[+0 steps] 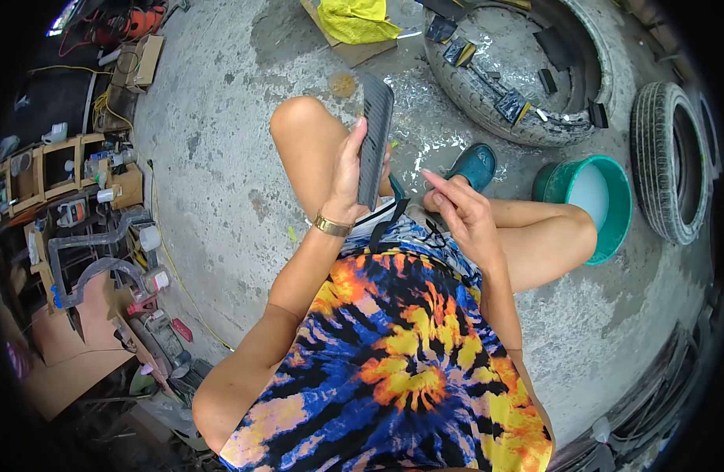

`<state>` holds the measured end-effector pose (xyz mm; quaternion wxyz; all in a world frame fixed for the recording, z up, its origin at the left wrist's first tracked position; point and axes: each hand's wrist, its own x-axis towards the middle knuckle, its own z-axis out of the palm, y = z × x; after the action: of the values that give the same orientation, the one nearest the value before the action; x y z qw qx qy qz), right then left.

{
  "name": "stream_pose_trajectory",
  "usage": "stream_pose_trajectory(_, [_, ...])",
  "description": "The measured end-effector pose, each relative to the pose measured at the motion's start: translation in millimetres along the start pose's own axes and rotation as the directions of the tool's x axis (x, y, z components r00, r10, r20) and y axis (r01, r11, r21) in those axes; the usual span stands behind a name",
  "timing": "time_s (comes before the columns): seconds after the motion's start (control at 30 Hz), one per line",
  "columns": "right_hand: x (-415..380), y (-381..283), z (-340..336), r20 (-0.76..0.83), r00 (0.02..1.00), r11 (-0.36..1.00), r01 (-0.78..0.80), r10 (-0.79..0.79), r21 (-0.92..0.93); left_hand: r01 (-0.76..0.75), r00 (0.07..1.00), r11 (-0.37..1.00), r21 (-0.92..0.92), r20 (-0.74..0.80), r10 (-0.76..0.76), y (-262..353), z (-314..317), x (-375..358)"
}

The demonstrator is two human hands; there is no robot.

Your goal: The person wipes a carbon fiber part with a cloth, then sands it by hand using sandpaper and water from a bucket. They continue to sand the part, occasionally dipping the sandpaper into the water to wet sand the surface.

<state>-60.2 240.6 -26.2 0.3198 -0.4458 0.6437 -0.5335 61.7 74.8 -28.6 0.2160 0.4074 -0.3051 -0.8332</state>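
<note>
A long dark piece with a carbon-weave pattern stands roughly upright above my lap. My left hand is wrapped round its lower half, thumb along the near side and fingertips showing on the far side. To the right of the piece, apart from it, is my right hand. Its index finger stretches toward the piece and the thumb lies near the other, partly curled fingers; nothing shows between them.
A tire lying flat bears several small dark blocks. Right of my knee stands a green bucket of cloudy liquid, beside an upright tire. A yellow cloth lies ahead. Cluttered shelving is at left.
</note>
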Motion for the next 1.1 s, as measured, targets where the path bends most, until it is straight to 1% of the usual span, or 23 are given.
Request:
stream_pose_trajectory(0.07, [3, -3, 0, -0.01, 0.995, 0.994, 0.095, -0.096, -0.048, -0.013, 0.996, 1.0, 0.021, 0.083, 0.011, 0, -2, -1])
stream_pose_trajectory(0.1, [4, -3, 0, -0.011, 0.995, 0.994, 0.095, -0.096, -0.048, -0.013, 0.996, 1.0, 0.022, 0.083, 0.011, -1, -3, -1])
stream_pose_trajectory(0.17, [6, -5, -1, 0.039, 0.993, 0.981, 0.117, -0.112, -0.152, -0.03, 0.99, 0.998, 0.063, 0.137, 0.021, -2, -4, -1])
stream_pose_trajectory(0.3, [10, -11, 3, 0.061, 0.989, 0.977, 0.143, -0.135, -0.161, 0.001, 0.995, 0.998, 0.062, 0.102, -0.007, 1, -4, -5])
stream_pose_trajectory(0.47, [14, -18, 5, 0.081, 0.984, 0.965, 0.173, -0.16, -0.199, 0.0, 0.986, 0.999, 0.055, 0.165, -0.009, -1, -7, -7])
stream_pose_trajectory(0.6, [15, -20, 6, 0.085, 0.982, 0.961, 0.18, -0.166, -0.211, 0.004, 0.983, 0.999, 0.047, 0.184, -0.013, -3, -7, -8])
stream_pose_trajectory(0.7, [14, -20, 8, 0.1, 0.983, 0.95, 0.175, -0.154, -0.26, 0.015, 0.986, 0.999, 0.049, 0.163, -0.023, -5, -7, -8])
stream_pose_trajectory(0.77, [14, -20, 10, 0.057, 0.981, 0.943, 0.194, -0.185, -0.269, -0.026, 0.999, 0.989, 0.147, 0.028, 0.022, -6, -8, -9])
stream_pose_trajectory(0.8, [13, -19, 10, 0.059, 0.982, 0.944, 0.191, -0.182, -0.27, -0.022, 0.999, 0.989, 0.145, 0.027, 0.018, -7, -6, -9])
stream_pose_trajectory(0.87, [13, -19, 10, 0.054, 0.981, 0.929, 0.196, -0.188, -0.314, -0.083, 0.993, 0.982, 0.167, -0.07, 0.096, -8, -3, -10])
stream_pose_trajectory(0.9, [13, -19, 10, 0.055, 0.981, 0.929, 0.194, -0.187, -0.315, -0.081, 0.993, 0.983, 0.166, -0.07, 0.094, -8, -4, -11])
stream_pose_trajectory(0.97, [14, -21, 10, 0.066, 0.983, 0.907, 0.186, -0.174, -0.377, -0.105, 0.994, 0.985, 0.136, -0.029, 0.109, -8, -5, -12])
stream_pose_trajectory(1.1, [16, -22, 11, 0.091, 0.982, 0.892, 0.189, -0.166, -0.41, -0.123, 0.991, 0.982, 0.142, -0.034, 0.129, -11, -2, -11])
